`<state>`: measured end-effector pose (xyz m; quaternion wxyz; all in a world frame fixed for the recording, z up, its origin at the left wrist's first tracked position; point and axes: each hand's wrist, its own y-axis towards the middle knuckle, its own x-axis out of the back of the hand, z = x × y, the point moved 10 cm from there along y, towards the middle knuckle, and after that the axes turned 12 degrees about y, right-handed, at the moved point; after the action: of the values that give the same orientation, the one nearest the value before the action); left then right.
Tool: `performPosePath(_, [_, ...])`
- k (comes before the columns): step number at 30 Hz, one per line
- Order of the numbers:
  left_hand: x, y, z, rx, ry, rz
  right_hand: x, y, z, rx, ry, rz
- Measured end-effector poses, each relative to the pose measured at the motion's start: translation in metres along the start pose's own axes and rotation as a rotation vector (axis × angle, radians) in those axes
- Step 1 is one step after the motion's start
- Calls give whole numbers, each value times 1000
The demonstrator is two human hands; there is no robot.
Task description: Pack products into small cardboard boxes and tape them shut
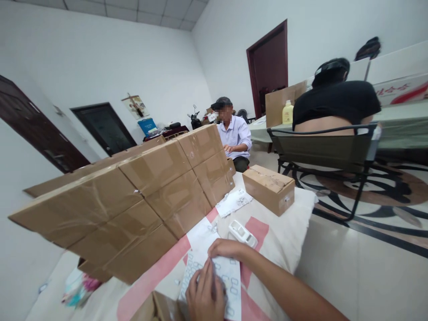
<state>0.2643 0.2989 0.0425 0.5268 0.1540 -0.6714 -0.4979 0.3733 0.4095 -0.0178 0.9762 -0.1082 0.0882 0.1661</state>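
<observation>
Two bare hands are laid on a white sheet of small printed labels (pixel 231 277) that lies on the desk (pixel 284 232), which is covered with a white and pink cloth. The left hand (pixel 204 295) is set on the near part of the sheet with its fingers drawn close together and pointing away. Whether a label is pinched under the fingertips cannot be told, since that spot is blurred. The right hand (pixel 228 248) is placed on the far edge of the same sheet, knuckles up and fingers loosely bent, and nothing is seen gripped in it. The step in hand is judged to be the working of single labels off the sheet. It would be done well if the sheet were kept pinned flat by the right hand while only one label's corner is lifted, so that the backing is not creased and neighbouring labels are not dragged along. The sheet is thus directly under both hands, touching them, between a white plastic dispenser (pixel 242 233) just beyond the right hand and an open brown cardboard box (pixel 157 307) at the near edge, beside the left hand. A long stack of taped brown cardboard boxes (pixel 150 191) is ranged to the left, and a small brown cardboard box (pixel 269 188) stands farther off. Two other people are seated well apart.
</observation>
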Motion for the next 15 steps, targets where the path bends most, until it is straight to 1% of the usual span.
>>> performPosePath(8, [4, 4, -7, -114, 15, 10, 1, -1, 2, -5, -6, -15])
performPosePath(12, [9, 9, -9, -104, -19, 9, -1, -5, 5, -7, -32, 4])
performPosePath(15, [16, 11, -12, -108, -46, -12, -3, -9, 9, -1, -58, 25])
